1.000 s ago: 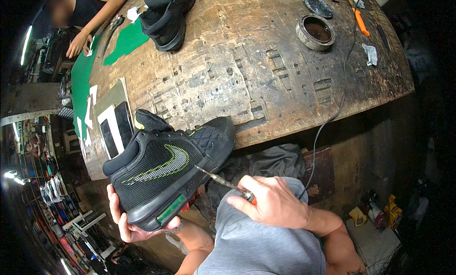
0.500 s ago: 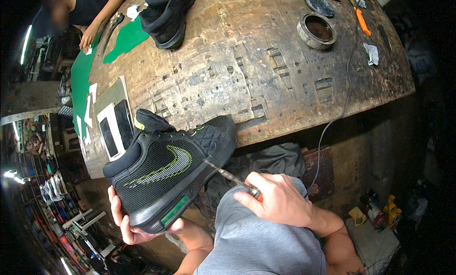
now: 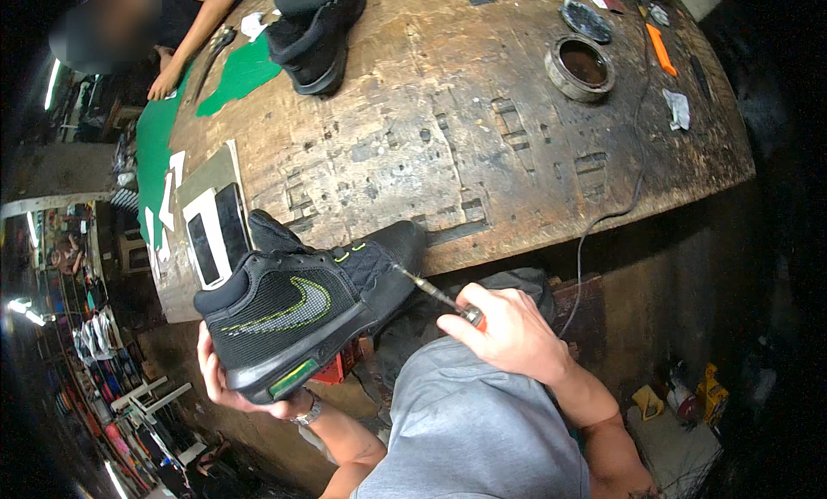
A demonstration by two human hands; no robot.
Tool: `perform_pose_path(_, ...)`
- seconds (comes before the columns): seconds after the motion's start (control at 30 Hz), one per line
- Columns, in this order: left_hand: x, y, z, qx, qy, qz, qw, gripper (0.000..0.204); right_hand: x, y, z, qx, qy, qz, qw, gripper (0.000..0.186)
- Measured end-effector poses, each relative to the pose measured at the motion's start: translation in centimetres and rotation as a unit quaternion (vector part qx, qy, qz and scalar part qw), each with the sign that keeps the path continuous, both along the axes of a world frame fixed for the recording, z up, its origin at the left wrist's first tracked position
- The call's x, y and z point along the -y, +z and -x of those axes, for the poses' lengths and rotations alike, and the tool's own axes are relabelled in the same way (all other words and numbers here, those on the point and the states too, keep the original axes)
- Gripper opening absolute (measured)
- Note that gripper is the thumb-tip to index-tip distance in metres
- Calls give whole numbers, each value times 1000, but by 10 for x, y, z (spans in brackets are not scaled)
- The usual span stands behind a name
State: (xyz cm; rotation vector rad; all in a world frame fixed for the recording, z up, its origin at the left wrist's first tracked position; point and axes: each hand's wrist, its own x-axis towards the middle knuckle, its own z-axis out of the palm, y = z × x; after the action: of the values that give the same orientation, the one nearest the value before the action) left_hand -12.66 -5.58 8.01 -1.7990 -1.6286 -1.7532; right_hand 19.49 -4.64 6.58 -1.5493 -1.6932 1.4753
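Observation:
A black sneaker (image 3: 297, 314) with green trim lies on its side below the near edge of the workbench, toe toward the bench. My left hand (image 3: 226, 385) cups its heel and sole from underneath. My right hand (image 3: 508, 331) grips a thin metal awl (image 3: 431, 291) with an orange handle end. The awl's tip touches the sneaker's toe area near the sole seam. My knee in grey cloth sits under the right hand.
The worn wooden workbench (image 3: 448, 137) carries a second black shoe (image 3: 314, 34), a round tin (image 3: 581, 66), an orange tool (image 3: 662, 49), green sheet pieces (image 3: 237, 73) and two phones (image 3: 217, 236). Another person's hand (image 3: 164, 81) rests at the far left. A cable (image 3: 607, 215) hangs over the edge.
The sneaker has turned and risen slightly in my left hand. My right hand slid right and up, moving the awl tip from the side panel toward the toe.

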Motion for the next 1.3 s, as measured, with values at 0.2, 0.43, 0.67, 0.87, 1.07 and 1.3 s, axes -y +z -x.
perform_pose_path(0.2,20,-12,39,375,-82,141,912,85,-6,-21,5,-4,-5,23,1000,41)
perform_pose_path(0.43,49,-31,86,435,-72,291,849,80,-17,-37,11,-3,-26,47,999,44)
perform_pose_path(0.67,86,-50,99,506,-93,396,761,70,-25,-40,11,-5,10,20,1000,48)
perform_pose_path(0.87,107,-70,88,605,-92,404,680,58,-29,-40,12,-8,33,-3,999,48)
perform_pose_path(1.07,135,-91,71,629,-98,406,656,73,-26,-25,14,16,89,-2,996,43)
perform_pose_path(1.3,154,-112,60,645,-73,361,669,73,-43,-36,24,51,92,-91,990,36)
